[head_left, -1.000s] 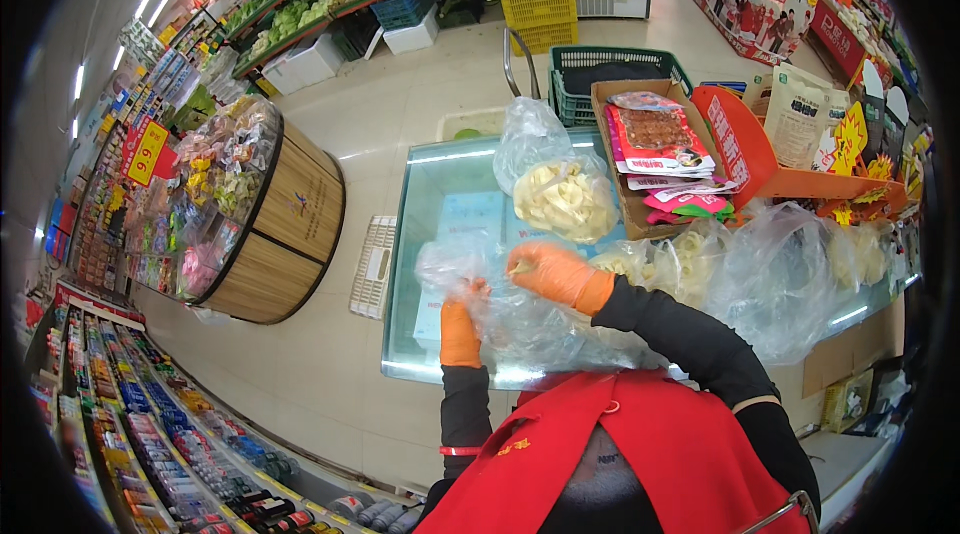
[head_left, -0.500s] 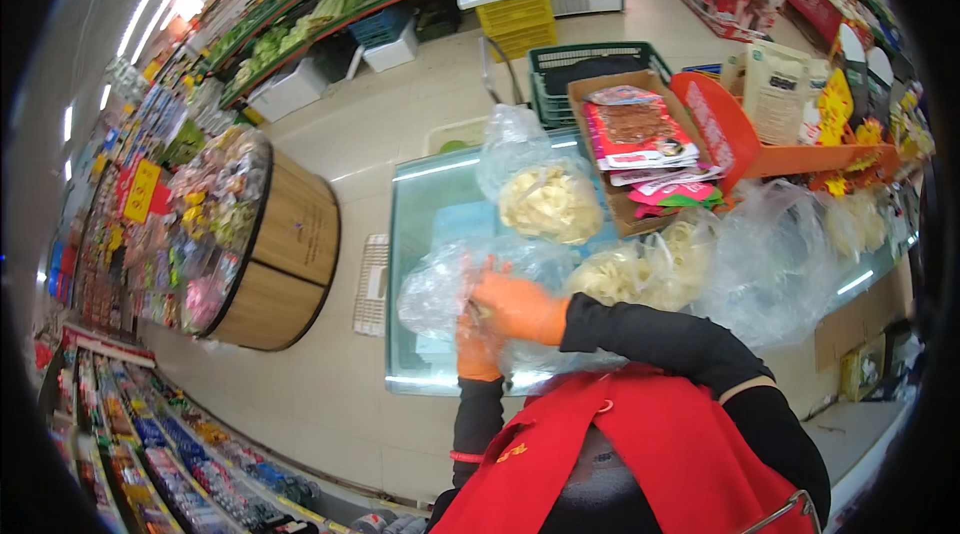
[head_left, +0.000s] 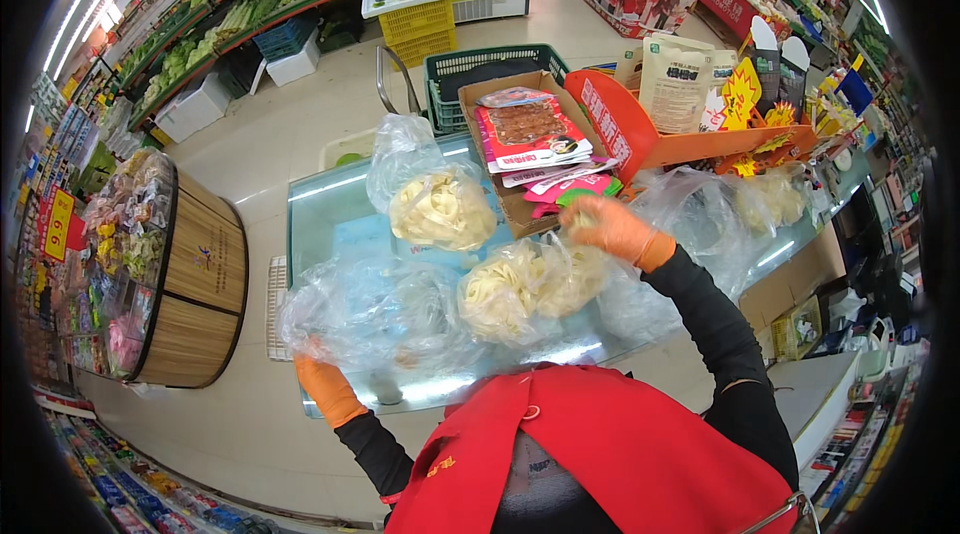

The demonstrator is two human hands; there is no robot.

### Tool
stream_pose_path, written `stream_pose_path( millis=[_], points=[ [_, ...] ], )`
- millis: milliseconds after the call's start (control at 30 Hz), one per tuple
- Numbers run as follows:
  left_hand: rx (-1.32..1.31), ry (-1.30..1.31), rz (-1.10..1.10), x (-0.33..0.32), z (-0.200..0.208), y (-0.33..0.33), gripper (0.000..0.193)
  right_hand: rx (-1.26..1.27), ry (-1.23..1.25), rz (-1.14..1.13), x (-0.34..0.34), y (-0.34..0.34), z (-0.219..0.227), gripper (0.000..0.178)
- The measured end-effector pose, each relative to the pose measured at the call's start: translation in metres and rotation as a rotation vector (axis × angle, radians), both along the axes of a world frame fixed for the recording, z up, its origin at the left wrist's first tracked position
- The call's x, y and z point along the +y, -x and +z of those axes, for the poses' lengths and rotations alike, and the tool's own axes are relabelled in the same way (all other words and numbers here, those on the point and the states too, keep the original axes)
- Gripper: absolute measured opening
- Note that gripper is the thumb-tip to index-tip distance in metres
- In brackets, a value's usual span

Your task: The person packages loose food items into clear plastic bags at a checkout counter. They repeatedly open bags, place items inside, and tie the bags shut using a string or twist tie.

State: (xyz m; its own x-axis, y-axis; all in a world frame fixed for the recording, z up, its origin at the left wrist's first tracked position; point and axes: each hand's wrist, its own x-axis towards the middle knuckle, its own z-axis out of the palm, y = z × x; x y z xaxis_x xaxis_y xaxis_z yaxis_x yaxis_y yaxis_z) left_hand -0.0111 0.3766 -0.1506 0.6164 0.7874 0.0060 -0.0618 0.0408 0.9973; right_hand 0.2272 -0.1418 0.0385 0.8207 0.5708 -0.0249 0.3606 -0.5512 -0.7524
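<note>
My left hand, in an orange glove, grips the lower edge of a large clear plastic bag spread over the glass counter top. My right hand, also gloved in orange, is up at the right and holds a bunch of pale flat noodles that hangs down into a thin plastic bag. Behind them stands a tied clear bag of the same pale noodles.
A cardboard box of red packets and an orange display tray sit at the counter's far side, with a green basket behind. More bagged noodles lie right. A round wooden barrel display stands left.
My hands were together at the middle of the counter; now they are apart, the left low at the left with the bag, the right raised at the right with noodles.
</note>
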Motion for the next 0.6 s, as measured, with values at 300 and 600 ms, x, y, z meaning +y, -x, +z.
stream_pose_path(
  millis=[300, 600],
  points=[
    [0.101, -0.11, 0.02, -0.057, 0.005, 0.027, 0.029, -0.235, 0.742, 0.187, -0.027, 0.032, -0.014, 0.029],
    [0.065, 0.278, -0.241, -0.155, 0.068, 0.04, 0.064, -0.745, 0.633, 0.155, 0.002, 0.026, -0.053, 0.036]
  ],
)
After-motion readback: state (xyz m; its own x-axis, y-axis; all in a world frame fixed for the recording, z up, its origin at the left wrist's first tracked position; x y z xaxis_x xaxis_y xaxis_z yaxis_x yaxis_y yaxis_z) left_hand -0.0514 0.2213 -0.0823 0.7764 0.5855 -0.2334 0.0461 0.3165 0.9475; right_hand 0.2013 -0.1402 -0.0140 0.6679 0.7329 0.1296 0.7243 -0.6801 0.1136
